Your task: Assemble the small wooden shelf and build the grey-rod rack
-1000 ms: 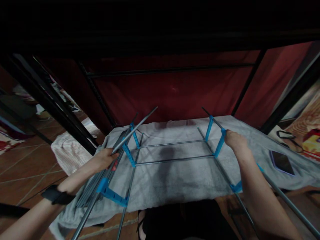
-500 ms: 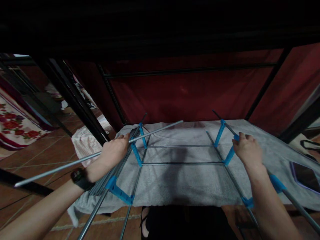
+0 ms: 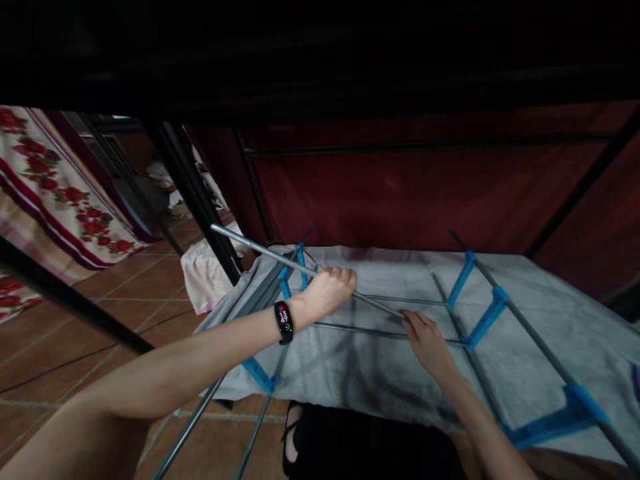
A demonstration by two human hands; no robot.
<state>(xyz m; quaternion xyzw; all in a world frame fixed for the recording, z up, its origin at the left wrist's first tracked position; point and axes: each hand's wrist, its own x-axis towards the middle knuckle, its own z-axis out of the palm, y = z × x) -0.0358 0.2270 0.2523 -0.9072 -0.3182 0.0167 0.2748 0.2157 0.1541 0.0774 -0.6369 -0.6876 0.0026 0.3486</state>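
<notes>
A loose grey metal tube (image 3: 265, 251) slants across the middle of the head view. My left hand (image 3: 331, 291) is wrapped round it, a black smart band on the wrist. At the tube's right end, my right hand (image 3: 425, 337) grips the tip between thumb and fingers. Below and around them lies a frame of metal tubes joined by blue plastic connectors (image 3: 484, 319), with one crossbar (image 3: 370, 329) passing under the hands. Further blue connectors (image 3: 260, 375) sit on the left side, partly hidden behind my left forearm.
The frame rests on a grey cloth (image 3: 370, 373) over a low surface. A bundle of tubes (image 3: 263, 293) lies at its left. Black metal posts (image 3: 195, 193) and a dark red curtain (image 3: 390, 193) stand around. A floral cloth (image 3: 75, 200) hangs at left above the tiled floor.
My left hand has moved right with the tube, whose tilt has reversed. My right hand has left the right-side blue connector and taken the tube's end. The view has turned left.
</notes>
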